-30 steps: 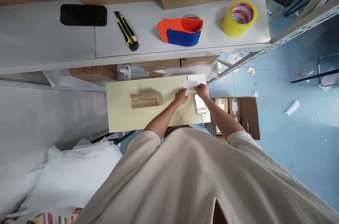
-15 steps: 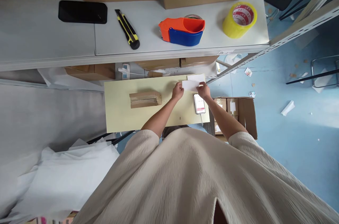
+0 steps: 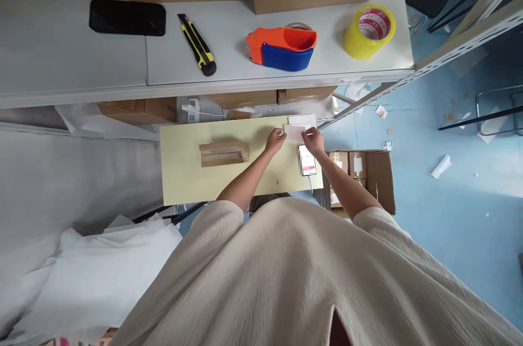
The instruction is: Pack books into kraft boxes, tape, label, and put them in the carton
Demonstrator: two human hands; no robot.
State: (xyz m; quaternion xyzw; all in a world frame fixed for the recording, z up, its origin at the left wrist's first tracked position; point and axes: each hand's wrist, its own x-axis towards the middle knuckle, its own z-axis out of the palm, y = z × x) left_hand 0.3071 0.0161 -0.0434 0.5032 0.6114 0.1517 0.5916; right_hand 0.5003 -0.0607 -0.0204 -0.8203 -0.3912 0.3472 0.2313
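Between my hands is a small white paper slip, above the right part of the pale yellow table. My left hand pinches its left end. At its right end, the fingers of my right hand are closed on it. Another white paper lies just beyond, at the table's far edge. Below my right hand rests a phone with a lit screen and a cable. A taped brown cardboard box lies to the left of my left hand.
On the grey shelf are a dark phone, a yellow-black box cutter, an orange-blue tape dispenser and a yellow tape roll. An open carton with boxes stands right of the table. White sheets pile at lower left.
My left hand has moved slightly right along with the slip's left end, which looks shorter and more tilted. My right hand has hardly moved.
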